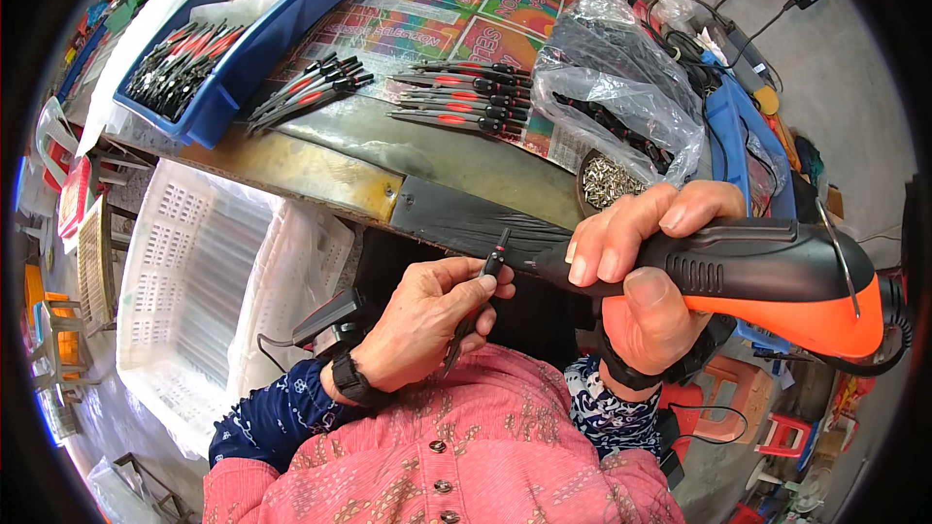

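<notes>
My left hand [427, 301] pinches a slim dark pen-like tool [495, 260] between thumb and fingers. One end of the tool points up and away, and its lower part runs down past my fingers. My right hand [652, 315] is wrapped round a black and orange electric screwdriver [748, 262], held sideways with its nose pointing left. The screwdriver's tip is right beside the tool; whether they touch, I cannot tell. Beyond my hands, several similar black, grey and red tools lie in a neat stack [461, 97] and a looser pile [311, 92] on the bench.
A blue bin [209, 126] at the far left holds many more such tools. Near the bench's right side are a bowl of small metal screws [607, 182] and a clear plastic bag [621, 68] with dark parts. A white lined crate [194, 281] stands at my left, below the bench edge.
</notes>
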`<state>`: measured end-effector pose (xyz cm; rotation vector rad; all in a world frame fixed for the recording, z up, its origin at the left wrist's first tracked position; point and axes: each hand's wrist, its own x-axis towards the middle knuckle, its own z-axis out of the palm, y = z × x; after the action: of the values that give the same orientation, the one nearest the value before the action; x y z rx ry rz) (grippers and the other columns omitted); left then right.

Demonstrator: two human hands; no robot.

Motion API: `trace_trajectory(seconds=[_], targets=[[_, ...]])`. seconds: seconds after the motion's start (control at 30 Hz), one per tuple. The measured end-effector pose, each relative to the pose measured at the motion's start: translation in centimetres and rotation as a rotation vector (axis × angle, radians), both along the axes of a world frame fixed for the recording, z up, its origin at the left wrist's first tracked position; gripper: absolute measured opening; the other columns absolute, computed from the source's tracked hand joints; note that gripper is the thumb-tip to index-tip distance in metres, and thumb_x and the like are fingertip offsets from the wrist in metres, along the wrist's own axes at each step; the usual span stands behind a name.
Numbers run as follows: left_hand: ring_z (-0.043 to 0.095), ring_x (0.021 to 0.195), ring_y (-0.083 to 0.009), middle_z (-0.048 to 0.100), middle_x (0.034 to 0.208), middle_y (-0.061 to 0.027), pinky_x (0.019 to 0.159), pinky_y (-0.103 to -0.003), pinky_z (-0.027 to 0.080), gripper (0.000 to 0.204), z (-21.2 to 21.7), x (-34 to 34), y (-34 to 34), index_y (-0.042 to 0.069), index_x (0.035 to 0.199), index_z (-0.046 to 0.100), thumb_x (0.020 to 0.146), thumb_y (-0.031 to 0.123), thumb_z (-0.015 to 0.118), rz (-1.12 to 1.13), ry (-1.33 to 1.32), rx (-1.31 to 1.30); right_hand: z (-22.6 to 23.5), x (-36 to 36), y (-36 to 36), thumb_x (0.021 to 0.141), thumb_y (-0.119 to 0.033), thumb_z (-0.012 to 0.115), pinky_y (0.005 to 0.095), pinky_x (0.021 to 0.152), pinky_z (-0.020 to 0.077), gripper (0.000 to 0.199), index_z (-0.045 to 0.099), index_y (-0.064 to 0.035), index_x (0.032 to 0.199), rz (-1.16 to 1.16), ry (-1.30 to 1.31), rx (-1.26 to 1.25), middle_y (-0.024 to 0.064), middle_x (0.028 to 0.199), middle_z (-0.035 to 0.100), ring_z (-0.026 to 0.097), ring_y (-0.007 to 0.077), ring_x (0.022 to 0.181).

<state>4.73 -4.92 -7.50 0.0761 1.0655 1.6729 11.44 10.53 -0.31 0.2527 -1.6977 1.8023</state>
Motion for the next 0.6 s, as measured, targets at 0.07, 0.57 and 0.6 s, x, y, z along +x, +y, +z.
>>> trace_trajectory(seconds=[0.07, 0.57, 0.6], targets=[[0.050, 0.059, -0.0047, 0.061, 0.086, -0.0034, 0.045, -0.018, 0.040, 0.020, -0.1, 0.0, 0.3, -0.002, 0.104, 0.058, 0.093, 0.013, 0.051, 0.017, -0.022, 0.018, -0.1, -0.2, 0.0, 0.081, -0.019, 0.066, 0.0346, 0.061, 0.0466, 0.041, 0.039, -0.0093, 0.110, 0.027, 0.009, -0.036, 0.0071, 0.071, 0.052, 0.054, 0.0203, 0.060], [0.046, 0.048, -0.0055, 0.057, 0.069, -0.0034, 0.040, -0.019, 0.035, 0.020, -0.6, 0.3, 0.3, -0.003, 0.094, 0.058, 0.094, 0.015, 0.052, -0.002, 0.087, -0.012, -0.7, -0.9, -0.3, 0.082, -0.041, 0.066, 0.0350, 0.059, 0.0457, 0.046, 0.040, -0.0089, 0.103, 0.050, -0.014, -0.019, 0.0057, 0.069, 0.051, 0.053, 0.0188, 0.057], [0.046, 0.049, -0.0052, 0.058, 0.071, -0.0035, 0.040, -0.019, 0.036, 0.020, -0.5, 0.3, 0.3, -0.003, 0.095, 0.059, 0.094, 0.015, 0.052, 0.020, 0.089, 0.000, -0.8, -0.9, -0.4, 0.082, -0.042, 0.066, 0.0350, 0.059, 0.0456, 0.047, 0.040, -0.0088, 0.103, 0.054, -0.018, -0.024, 0.0057, 0.069, 0.051, 0.053, 0.0188, 0.057]])
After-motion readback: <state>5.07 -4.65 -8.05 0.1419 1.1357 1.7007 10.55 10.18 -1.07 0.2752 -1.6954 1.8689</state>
